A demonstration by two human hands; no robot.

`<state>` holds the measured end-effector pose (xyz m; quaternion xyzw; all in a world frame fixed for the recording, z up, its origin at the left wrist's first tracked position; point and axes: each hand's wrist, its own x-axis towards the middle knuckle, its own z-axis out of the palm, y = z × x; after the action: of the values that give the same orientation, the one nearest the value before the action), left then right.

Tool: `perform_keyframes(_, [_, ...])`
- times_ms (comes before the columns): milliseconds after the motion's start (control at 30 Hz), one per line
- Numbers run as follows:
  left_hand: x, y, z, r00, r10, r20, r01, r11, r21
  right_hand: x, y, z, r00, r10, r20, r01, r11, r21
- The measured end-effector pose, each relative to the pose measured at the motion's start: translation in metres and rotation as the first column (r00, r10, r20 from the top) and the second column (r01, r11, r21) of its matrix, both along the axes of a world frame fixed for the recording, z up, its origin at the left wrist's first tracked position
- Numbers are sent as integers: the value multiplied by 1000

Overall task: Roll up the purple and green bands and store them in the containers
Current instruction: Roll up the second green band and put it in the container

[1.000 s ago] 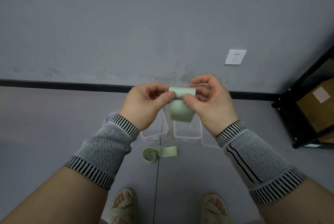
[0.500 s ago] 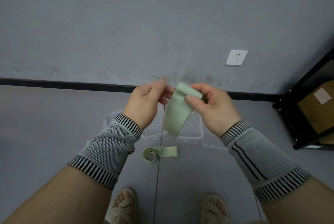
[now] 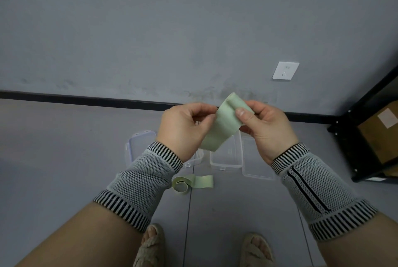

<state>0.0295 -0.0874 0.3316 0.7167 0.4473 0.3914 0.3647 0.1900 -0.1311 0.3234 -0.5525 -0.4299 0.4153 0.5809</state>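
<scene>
Both my hands pinch the pale green elastic band [image 3: 221, 125]: right hand [image 3: 263, 128] at top, left hand [image 3: 185, 128] at its left edge. Loose tail; roll may spring open.

Soft, even, fairly dim light fills the frame with no glare, and only faint, diffuse shadows lie on the grey floor [image 3: 64, 159] in the middle. The wide-angle lens bends the dark baseboard [image 3: 86, 100] and stretches the forearms at the lower corners. Focus is mildly soft throughout, blurrier along the bottom edge.
</scene>
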Motion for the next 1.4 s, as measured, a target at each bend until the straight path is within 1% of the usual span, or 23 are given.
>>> perform_keyframes(133, [1,-1,-3,997,4,-72,0,998,66,2,0,-1,997,-42,64,43,999,-10])
perform_keyframes(233, [3,-3,-3,994,0,-106,11,995,101,1,0,-1,996,-56,73,57,998,-6])
perform_keyframes(300, [7,-4,-1,999,1,-40,1,999,38,2,0,0,996,-59,72,60,998,-4])
perform_keyframes(367, [9,-3,0,998,8,68,1,993,-121,1,-1,0,996,-51,79,51,999,-1])
perform_keyframes(400, [10,-2,1,995,12,96,7,981,-195,1,-1,-1,996,-42,83,42,999,-1])
perform_keyframes(467, [10,1,1,996,2,91,23,960,-277,0,-1,-1,996,-14,90,14,1000,-7])
perform_keyframes(600, [7,6,1,990,-52,128,93,937,-337,0,-2,-2,995,23,98,-22,1000,-9])
perform_keyframes(767, [1,8,-2,987,-131,96,156,927,-340,0,-1,-3,996,19,84,-18,1000,-9])
perform_keyframes(833, [1,7,-4,988,-134,73,151,932,-330,-1,-1,-3,996,32,82,-31,999,-5])
perform_keyframes(933, [-2,9,0,991,-120,51,130,941,-313,-1,-1,-4,997,48,58,-45,998,-39])
perform_keyframes(1000, [-7,12,7,987,-139,77,157,931,-328,1,-1,0,998,63,15,-61,995,-76])
perform_keyframes(1100, [-16,16,16,975,-201,91,220,922,-318,7,-1,8,973,106,-204,-133,984,-122])
perform_keyframes(1133, [-18,16,16,976,-207,71,219,925,-309,8,-2,10,965,115,-238,-149,980,-131])
perform_keyframes(1167, [-19,16,16,977,-208,44,212,930,-300,8,-3,10,968,124,-219,-157,977,-142])
perform_keyframes(1200, [-18,15,14,978,-207,12,201,936,-290,8,-3,9,978,130,-161,-155,976,-154])
perform_keyframes(1267, [-15,14,10,979,-197,-46,178,948,-264,5,-4,7,992,126,10,-122,978,-169])
perform_keyframes(1333, [-12,13,8,981,-184,-57,165,958,-236,1,-4,5,987,87,133,-67,987,-147])
perform_keyframes(1400, [-11,13,7,985,-168,-43,154,962,-223,-2,-3,3,985,41,169,-25,995,-97])
